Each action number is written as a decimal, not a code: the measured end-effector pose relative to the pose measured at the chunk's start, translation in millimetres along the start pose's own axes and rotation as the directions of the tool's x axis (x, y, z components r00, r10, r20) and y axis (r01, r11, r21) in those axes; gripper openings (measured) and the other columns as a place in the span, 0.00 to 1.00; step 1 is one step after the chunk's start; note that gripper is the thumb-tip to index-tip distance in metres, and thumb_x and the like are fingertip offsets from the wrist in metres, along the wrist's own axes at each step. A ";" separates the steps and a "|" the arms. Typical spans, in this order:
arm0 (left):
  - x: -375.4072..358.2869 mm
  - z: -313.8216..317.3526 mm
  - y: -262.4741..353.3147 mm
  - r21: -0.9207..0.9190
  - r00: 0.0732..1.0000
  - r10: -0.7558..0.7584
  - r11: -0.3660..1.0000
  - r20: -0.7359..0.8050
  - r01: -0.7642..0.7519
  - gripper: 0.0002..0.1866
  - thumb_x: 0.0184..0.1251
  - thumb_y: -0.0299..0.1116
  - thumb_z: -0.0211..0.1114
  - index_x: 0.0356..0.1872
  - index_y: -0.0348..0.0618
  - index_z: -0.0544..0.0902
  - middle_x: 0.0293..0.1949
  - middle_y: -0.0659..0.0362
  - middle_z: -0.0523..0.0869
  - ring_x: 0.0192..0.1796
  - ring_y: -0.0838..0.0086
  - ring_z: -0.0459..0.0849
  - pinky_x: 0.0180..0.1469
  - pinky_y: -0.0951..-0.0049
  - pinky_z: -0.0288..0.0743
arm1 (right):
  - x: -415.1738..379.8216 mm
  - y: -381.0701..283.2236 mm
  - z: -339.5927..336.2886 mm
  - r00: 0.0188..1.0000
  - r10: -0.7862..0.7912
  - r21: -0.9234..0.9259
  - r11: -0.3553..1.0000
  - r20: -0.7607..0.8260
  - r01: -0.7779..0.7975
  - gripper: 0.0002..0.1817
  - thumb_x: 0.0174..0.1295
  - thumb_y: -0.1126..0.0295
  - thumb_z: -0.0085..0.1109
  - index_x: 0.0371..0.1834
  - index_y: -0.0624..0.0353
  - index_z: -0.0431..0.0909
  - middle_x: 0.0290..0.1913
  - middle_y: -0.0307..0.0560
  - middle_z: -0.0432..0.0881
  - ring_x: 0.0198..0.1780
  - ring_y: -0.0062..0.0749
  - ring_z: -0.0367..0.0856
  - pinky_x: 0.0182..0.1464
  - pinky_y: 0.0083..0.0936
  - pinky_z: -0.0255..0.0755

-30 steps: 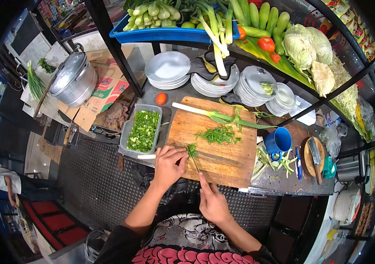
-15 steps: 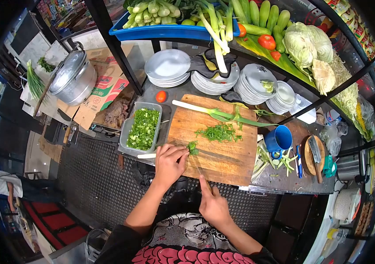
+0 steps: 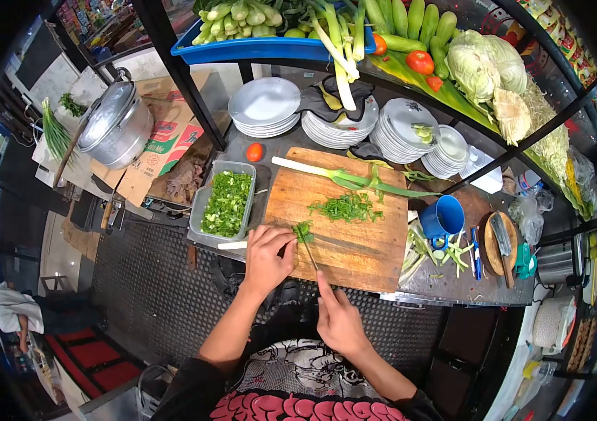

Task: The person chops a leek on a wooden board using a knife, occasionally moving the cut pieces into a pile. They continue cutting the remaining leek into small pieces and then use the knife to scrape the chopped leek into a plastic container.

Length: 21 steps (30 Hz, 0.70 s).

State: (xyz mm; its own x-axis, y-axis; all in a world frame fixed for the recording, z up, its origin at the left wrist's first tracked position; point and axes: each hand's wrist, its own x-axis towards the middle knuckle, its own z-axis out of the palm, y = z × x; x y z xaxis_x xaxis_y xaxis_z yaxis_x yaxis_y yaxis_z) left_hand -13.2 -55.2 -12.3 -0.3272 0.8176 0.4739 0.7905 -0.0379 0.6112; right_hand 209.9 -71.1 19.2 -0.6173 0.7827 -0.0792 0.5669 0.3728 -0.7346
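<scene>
On the far left a silver pot [image 3: 114,126] leans on some cardboard. Next comes a clear tub [image 3: 227,203] full of chopped greens, standing just beside the wooden cutting board [image 3: 361,245] on the surface [image 3: 452,284].

The left hand [image 3: 267,258] is curled down on the near left corner of the board. Its fingers are closed over a small bunch of green onion [image 3: 303,232], pinning it flat. The cut end sticks out past the fingertips.

The right hand [image 3: 338,321] is a bit nearer the person's body. It is closed round the handle of a knife [image 3: 310,256], with one finger stretched along the top. The thin blade points up toward the bunch and sits right at its end.

So the step in hand looks like slicing the green onion into little bits. The next cut calls for keeping the left fingertips tucked back from the blade, and sliding the bunch forward a little.

Further right on the board lies a pile of cut greens [image 3: 346,208], and behind it one whole green onion stalk [image 3: 340,179]. A blue cup [image 3: 443,219] stands off the right edge.
</scene>
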 end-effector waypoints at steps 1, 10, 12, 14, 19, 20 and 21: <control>0.1 0.7 -0.9 0.003 1.000 0.003 1.000 0.002 -0.003 0.04 0.62 0.24 0.76 0.38 0.42 0.94 0.43 0.60 0.95 0.49 0.62 0.87 0.54 0.61 0.75 | 6.4 0.1 3.3 1.000 -0.029 -0.005 1.000 0.004 0.029 0.40 0.73 0.78 0.56 0.90 0.53 0.57 0.43 0.69 0.81 0.38 0.70 0.85 0.44 0.56 0.82; -0.5 0.4 -1.7 0.039 1.000 -0.002 0.999 0.006 0.002 0.04 0.63 0.26 0.77 0.38 0.44 0.94 0.44 0.62 0.95 0.49 0.63 0.87 0.55 0.61 0.75 | 30.1 -12.5 4.8 0.999 -0.025 -0.170 0.985 0.040 0.031 0.45 0.65 0.78 0.58 0.89 0.56 0.57 0.68 0.87 0.75 0.39 0.73 0.90 0.41 0.54 0.88; -0.9 0.8 -2.2 0.042 1.000 -0.005 0.999 0.009 0.005 0.03 0.64 0.27 0.77 0.38 0.44 0.94 0.44 0.62 0.95 0.49 0.64 0.87 0.55 0.61 0.75 | 26.3 -6.0 10.5 0.998 -0.063 -0.162 0.985 -0.001 0.062 0.46 0.65 0.77 0.59 0.89 0.56 0.57 0.63 0.87 0.78 0.35 0.71 0.89 0.38 0.54 0.88; -0.9 0.6 -2.4 0.044 1.000 -0.011 0.999 0.013 0.011 0.03 0.64 0.27 0.77 0.38 0.44 0.94 0.44 0.62 0.95 0.49 0.64 0.87 0.55 0.61 0.75 | 14.7 -1.0 11.6 0.998 -0.059 -0.167 0.984 0.000 0.058 0.46 0.65 0.77 0.60 0.89 0.55 0.58 0.56 0.82 0.81 0.32 0.68 0.88 0.35 0.54 0.87; -0.2 -0.4 -1.4 0.029 1.000 -0.025 0.999 0.016 0.025 0.04 0.65 0.28 0.77 0.38 0.44 0.94 0.44 0.62 0.96 0.50 0.63 0.87 0.56 0.60 0.75 | -36.2 16.7 3.2 0.996 -0.078 -0.111 0.991 -0.042 0.073 0.38 0.72 0.79 0.58 0.87 0.54 0.64 0.38 0.65 0.82 0.28 0.60 0.81 0.35 0.48 0.82; -0.8 0.0 -2.0 0.024 1.000 -0.025 0.999 0.015 0.025 0.04 0.65 0.28 0.77 0.39 0.44 0.94 0.44 0.61 0.96 0.50 0.63 0.87 0.56 0.60 0.75 | -42.4 19.4 -1.5 0.998 -0.049 -0.051 0.998 -0.029 0.047 0.37 0.73 0.79 0.58 0.87 0.54 0.65 0.36 0.62 0.80 0.27 0.58 0.80 0.34 0.46 0.80; -1.5 0.6 -2.8 0.012 1.000 -0.026 1.000 0.001 0.026 0.05 0.64 0.28 0.78 0.39 0.43 0.94 0.44 0.60 0.95 0.49 0.62 0.87 0.56 0.60 0.75 | -47.6 17.8 -9.5 1.000 -0.020 0.008 1.000 -0.015 0.020 0.36 0.73 0.79 0.59 0.86 0.54 0.67 0.34 0.60 0.78 0.27 0.55 0.78 0.33 0.44 0.79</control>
State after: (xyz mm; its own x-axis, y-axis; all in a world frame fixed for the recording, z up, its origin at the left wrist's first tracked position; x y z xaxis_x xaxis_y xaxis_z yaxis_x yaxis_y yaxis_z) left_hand -14.6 -56.0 -15.1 -0.3471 0.8186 0.4575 0.7882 -0.0097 0.6153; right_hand 254.6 -97.0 16.2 -0.6201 0.7826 -0.0541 0.5498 0.3844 -0.7416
